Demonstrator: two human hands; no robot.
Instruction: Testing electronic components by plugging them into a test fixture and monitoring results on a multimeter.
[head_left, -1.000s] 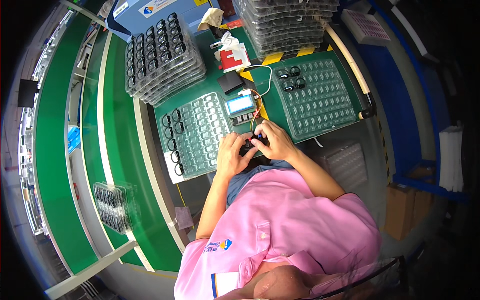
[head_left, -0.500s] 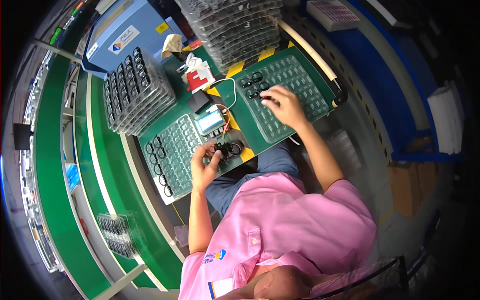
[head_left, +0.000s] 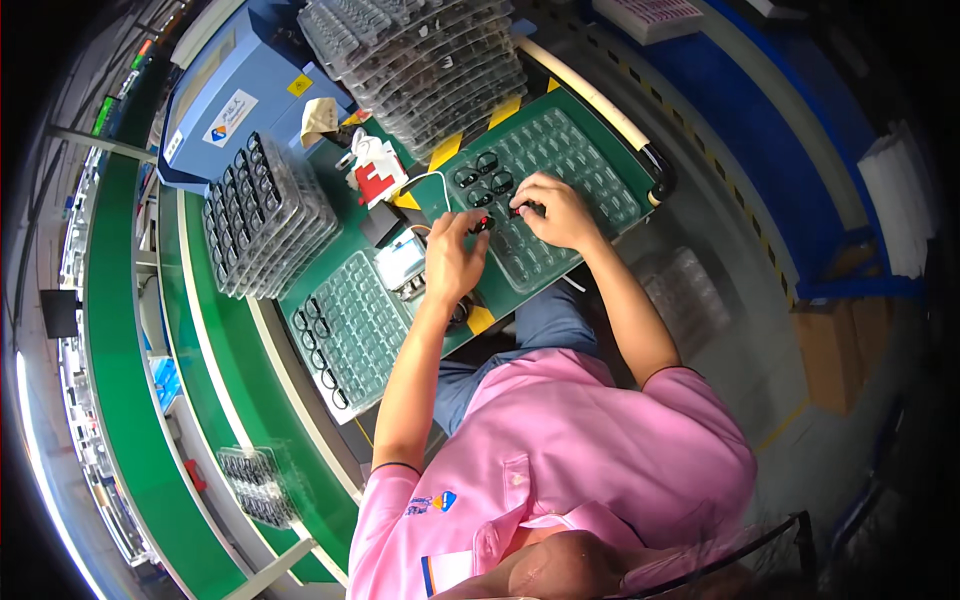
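Over the near left edge of the right transparent tray, my left hand pinches a small black part with a red spot. Close beside it, my right hand has its fingers closed on another small black piece showing red. Several black looped parts lie in that tray's upper left pockets. Left of my left hand sits a small device with a bright screen, partly covered by the hand. A black coiled cable shows below my left wrist.
The left transparent tray holds black looped parts along its left side. Behind are stacked filled trays, a tall tray stack, a blue machine, a black box and a red-and-white item.
My left hand has moved up and right from the black cable by the device to the right tray, now with a black part. My right hand has shifted slightly down and left.
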